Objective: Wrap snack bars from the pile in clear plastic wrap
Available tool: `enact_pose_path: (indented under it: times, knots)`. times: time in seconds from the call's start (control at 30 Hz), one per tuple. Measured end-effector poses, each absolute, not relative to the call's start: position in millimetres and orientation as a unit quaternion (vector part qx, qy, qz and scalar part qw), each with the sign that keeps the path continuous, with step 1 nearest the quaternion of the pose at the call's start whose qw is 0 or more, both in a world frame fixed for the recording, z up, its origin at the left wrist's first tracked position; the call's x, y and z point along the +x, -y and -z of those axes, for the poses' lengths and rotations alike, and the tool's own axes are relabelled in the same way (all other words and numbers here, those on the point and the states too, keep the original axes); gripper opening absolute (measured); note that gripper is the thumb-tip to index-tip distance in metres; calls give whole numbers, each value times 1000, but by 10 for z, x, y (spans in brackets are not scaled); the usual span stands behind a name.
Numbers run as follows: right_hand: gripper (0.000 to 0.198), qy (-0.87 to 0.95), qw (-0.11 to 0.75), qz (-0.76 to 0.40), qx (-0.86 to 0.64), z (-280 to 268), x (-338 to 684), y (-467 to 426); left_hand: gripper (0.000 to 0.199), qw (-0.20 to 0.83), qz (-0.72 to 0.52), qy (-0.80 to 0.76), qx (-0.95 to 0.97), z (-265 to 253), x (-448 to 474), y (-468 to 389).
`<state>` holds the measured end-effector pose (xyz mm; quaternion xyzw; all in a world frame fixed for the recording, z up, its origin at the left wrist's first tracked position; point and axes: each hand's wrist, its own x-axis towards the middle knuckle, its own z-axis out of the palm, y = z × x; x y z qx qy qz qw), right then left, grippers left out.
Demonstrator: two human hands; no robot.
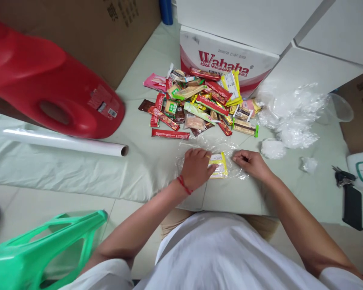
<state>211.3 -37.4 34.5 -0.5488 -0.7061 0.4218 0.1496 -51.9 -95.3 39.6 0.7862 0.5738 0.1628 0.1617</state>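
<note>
Clear plastic film (238, 171) is spread on the cloth-covered table in front of me. On it lies a flat snack packet (220, 164) with yellow edges. My left hand (196, 167), a red cord at its wrist, holds the packet's left end down, thumb across its face; the fingers cover part of the packet. To the right, my right hand (249, 162) is closed in a pinch on the edge of the film. Just beyond both hands is a heap of wrapped snacks (196, 102) in red, green, yellow and brown wrappers.
A white-and-red carton (230, 60) stands behind the heap. Crumpled clear plastic (290, 112) lies right, with keys (345, 177) and a black case (352, 207) farther right. Leftward are a red jug (54, 84), a film roll (66, 143) and a green stool (48, 245).
</note>
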Motion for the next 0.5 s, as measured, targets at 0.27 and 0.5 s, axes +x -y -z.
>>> enact_pose_path:
  times: [0.27,0.5]
  knots:
    - [32,744,179,-306,-566,-464,2120,275,26,179,-213,-544,792,-237,-554,1000]
    - [48,878,105,-222,-411,-539,1366,-316,20,78,-247,-550,794,-239,-497,1045]
